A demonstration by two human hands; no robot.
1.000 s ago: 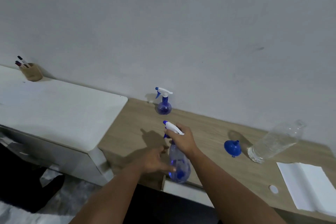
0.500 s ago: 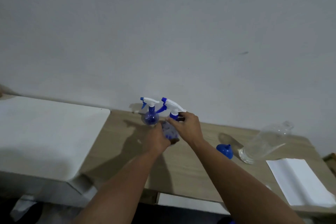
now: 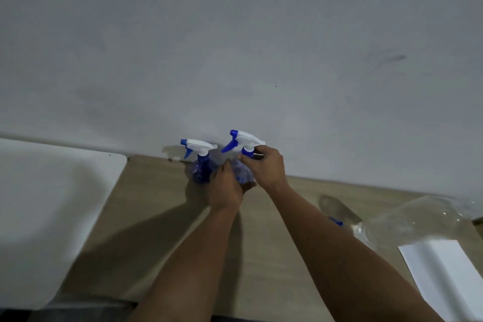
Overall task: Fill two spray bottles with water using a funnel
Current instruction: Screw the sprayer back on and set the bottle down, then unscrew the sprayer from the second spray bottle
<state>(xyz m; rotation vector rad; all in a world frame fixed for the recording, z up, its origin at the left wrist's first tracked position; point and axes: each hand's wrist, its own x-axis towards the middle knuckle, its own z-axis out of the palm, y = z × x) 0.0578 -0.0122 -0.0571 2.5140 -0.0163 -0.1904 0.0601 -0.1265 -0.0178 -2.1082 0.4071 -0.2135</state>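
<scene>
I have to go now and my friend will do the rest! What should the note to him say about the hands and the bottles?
Left hand: wraps the body of the near spray bottle.
Right hand: grips that bottle's neck, just under its white spray head.
Second spray bottle: stands beside it by the wall, head on, untouched.
Funnel: on the desk to the right, mostly hidden behind the right forearm.
Water bottle: clear, lying to the right on the desk.
Done: both spray bottles are side by side at the wall.
Left: whether they hold water yet cannot be told; check, then fill as needed.
</scene>
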